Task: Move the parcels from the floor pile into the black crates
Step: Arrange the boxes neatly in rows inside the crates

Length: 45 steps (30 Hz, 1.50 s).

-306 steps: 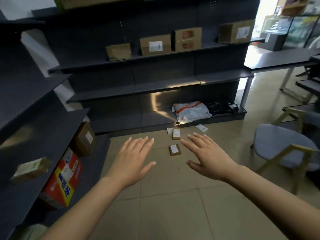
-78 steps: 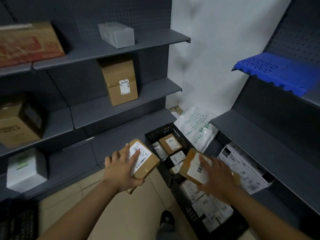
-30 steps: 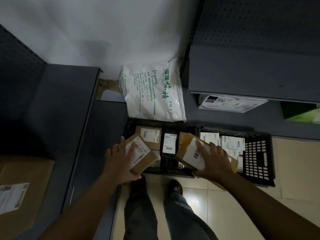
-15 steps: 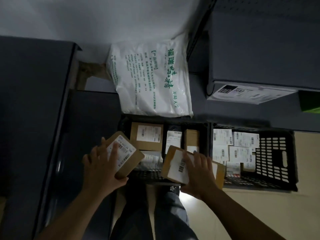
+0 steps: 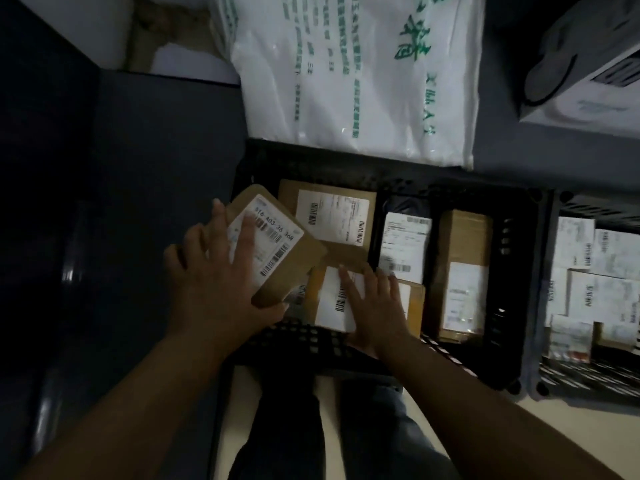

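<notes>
Two black crates stand side by side on the floor below me; the left crate (image 5: pixel 519 271) holds several labelled brown parcels, the right crate (image 5: pixel 550 306) several white-labelled ones. My left hand (image 5: pixel 214 282) grips a brown parcel (image 5: pixel 277 244) with a white barcode label, tilted over the left crate's left end. My right hand (image 5: pixel 377 306) holds a second brown parcel (image 5: pixel 332 299) with a white label, low inside the same crate near its front wall, fingers spread on top of it.
A large white bag with green print (image 5: pixel 353 74) lies behind the crates. A dark grey shelf (image 5: pixel 121 202) runs along the left, another shelf with a white box (image 5: pixel 588 81) at top right. My legs (image 5: pixel 329 427) stand on the tiled floor just before the crate.
I have leaned closer over the crates. Both hands have lowered their parcels into the left crate; the right hand's parcel now sits down among the others.
</notes>
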Motion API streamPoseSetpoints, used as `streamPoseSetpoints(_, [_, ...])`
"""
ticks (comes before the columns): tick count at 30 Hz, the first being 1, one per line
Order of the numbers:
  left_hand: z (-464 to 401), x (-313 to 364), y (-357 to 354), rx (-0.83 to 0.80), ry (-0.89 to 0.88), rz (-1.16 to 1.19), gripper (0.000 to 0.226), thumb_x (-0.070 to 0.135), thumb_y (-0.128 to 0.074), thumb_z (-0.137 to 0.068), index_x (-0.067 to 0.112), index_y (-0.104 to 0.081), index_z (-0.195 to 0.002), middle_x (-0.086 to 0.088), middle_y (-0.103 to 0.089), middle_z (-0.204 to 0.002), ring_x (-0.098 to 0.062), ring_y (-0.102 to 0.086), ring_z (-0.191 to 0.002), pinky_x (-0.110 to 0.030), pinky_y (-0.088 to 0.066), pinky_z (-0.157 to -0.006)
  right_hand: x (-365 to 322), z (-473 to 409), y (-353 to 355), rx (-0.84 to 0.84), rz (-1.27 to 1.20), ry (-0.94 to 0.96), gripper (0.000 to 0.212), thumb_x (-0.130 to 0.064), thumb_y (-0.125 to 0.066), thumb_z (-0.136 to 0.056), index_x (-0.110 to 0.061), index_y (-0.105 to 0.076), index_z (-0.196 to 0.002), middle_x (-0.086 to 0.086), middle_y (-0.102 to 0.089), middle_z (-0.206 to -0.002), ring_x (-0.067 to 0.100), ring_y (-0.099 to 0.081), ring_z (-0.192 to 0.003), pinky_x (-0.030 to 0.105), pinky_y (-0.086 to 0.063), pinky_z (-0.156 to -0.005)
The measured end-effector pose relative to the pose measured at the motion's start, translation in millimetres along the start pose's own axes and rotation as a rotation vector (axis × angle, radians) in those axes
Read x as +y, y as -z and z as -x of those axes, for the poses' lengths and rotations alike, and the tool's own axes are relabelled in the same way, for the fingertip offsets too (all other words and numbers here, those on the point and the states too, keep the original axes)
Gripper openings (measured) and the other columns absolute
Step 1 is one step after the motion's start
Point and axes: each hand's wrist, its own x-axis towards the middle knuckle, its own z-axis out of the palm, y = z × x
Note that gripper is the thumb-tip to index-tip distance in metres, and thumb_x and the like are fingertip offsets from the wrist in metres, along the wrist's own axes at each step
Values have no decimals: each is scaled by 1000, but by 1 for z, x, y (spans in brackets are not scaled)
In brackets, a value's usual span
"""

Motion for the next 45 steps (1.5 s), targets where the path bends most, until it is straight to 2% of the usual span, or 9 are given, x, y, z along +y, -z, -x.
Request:
streamPoseSetpoints(3, [0,-13,-21,46,11,21,126,85,-48,-48,13,-25,-148,-28,-19,-152,-46,-35,-118,-56,-27,-90,-14,-27,-22,-3,21,45,124,-61,-66,-76,-25,31,-144,25,14,-156,41,10,-145,54,8,-114])
streamPoseSetpoints(8, [0,-30,-45,38,22,6,133,81,-69,-42,12,-28,-148,-27,-20,-152,-47,-36,-119,-57,-30,-89,-29,-56,-47,40,-114,128,132,-71,-67,-68,-28,34,-142,18,17,-158,36,14,-145,49,7,-116])
streamPoseSetpoints(12, [-2,-30,-51,20,42,6,130,85,-59,-45,13,-27,-149,-27,-18,-153,-45,-34,-120,-58,-31,-90,-19,-45,-43,72,-251,78,117,-70,-60,-76,-25,20,-149,13,21,-158,34,18,-145,43,7,-116])
streamPoseSetpoints(17, [-7,-15,-49,5,19,41,129,88,-46,-46,12,-25,-149,-28,-18,-152,-46,-34,-121,-58,-30,-91,21,-15,-41,40,-152,-229,105,-54,-63,-82,-27,11,-152,17,-3,-158,37,-14,-144,48,-24,-114])
streamPoseSetpoints(21, [-11,-10,-50,-17,-37,7,132,84,-62,-43,13,-26,-149,-27,-18,-153,-46,-35,-121,-59,-31,-92,27,-12,-49,-100,-419,-256,100,-35,-69,-83,-27,3,-153,19,-16,-152,37,-38,-132,45,-43,-102])
streamPoseSetpoints(25, [-11,-9,-51,-9,-97,-19,126,85,-48,-48,13,-24,-149,-26,-19,-153,-46,-35,-121,-58,-33,-92,4,-25,-52,-37,-472,-71,97,-22,-63,-87,-24,8,-153,8,-6,-160,34,-38,-134,39,-42,-101])
streamPoseSetpoints(29, [-11,-2,-51,-19,-172,-45,124,82,-49,-49,12,-26,-149,-25,-21,-152,-45,-35,-122,-58,-31,-92,-12,-34,-49,10,-370,-25,90,-29,-62,-89,-17,-1,-154,6,-3,-161,29,-29,-140,40,-35,-109])
streamPoseSetpoints(39, [-50,48,-52,-73,-443,-70,129,73,-74,-37,12,-36,-144,-22,-28,-151,-48,-39,-123,-63,-34,-95,80,-5,-12,149,-100,-290,67,-46,-38,-94,-21,-19,-153,12,-6,-161,33,4,-148,54,0,-117])
streamPoseSetpoints(45, [-113,77,-80,-129,-567,-171,137,67,-81,-33,16,-25,-147,-17,-25,-150,-48,-31,-131,-68,-30,-101,135,-11,-10,102,-26,-359,75,-48,-41,-95,-26,1,-154,12,22,-158,34,23,-144,49,7,-116])
